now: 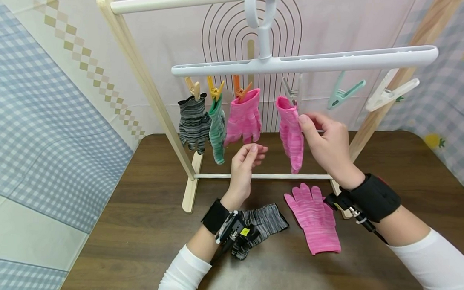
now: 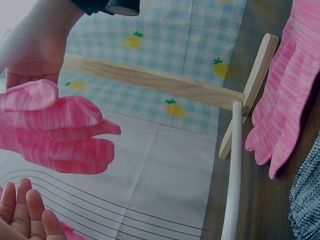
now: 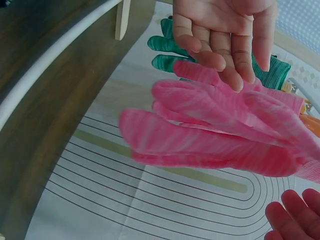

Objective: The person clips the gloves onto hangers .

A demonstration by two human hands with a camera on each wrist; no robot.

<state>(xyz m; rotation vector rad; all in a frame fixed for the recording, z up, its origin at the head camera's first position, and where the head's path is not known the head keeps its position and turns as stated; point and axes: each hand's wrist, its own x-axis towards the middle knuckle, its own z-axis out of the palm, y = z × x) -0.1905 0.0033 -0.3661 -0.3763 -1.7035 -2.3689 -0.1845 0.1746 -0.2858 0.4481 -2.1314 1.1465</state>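
A pink glove (image 1: 291, 132) hangs by its cuff from a grey clip (image 1: 292, 93) on the white hanger (image 1: 315, 60). Just to its right is my right hand (image 1: 328, 144), thumb tip at the glove's edge; in the right wrist view its fingers (image 3: 295, 212) look loosely bent and apart from the fabric. My left hand (image 1: 246, 167) is raised below the hanging gloves, fingers relaxed, holding nothing. To the left hang another pink glove (image 1: 245, 117) on an orange clip, a green glove (image 1: 217, 129) on a yellow clip and a black-grey glove (image 1: 194, 122) on a beige clip.
Mint (image 1: 345, 91) and white clips (image 1: 391, 93) hang without gloves at the right. A wooden stand (image 1: 146, 82) carries the hanger. On the brown table (image 1: 136, 240) lie a pink glove (image 1: 315, 220) and a black-grey glove (image 1: 269, 219), the latter partly hidden by my left wrist.
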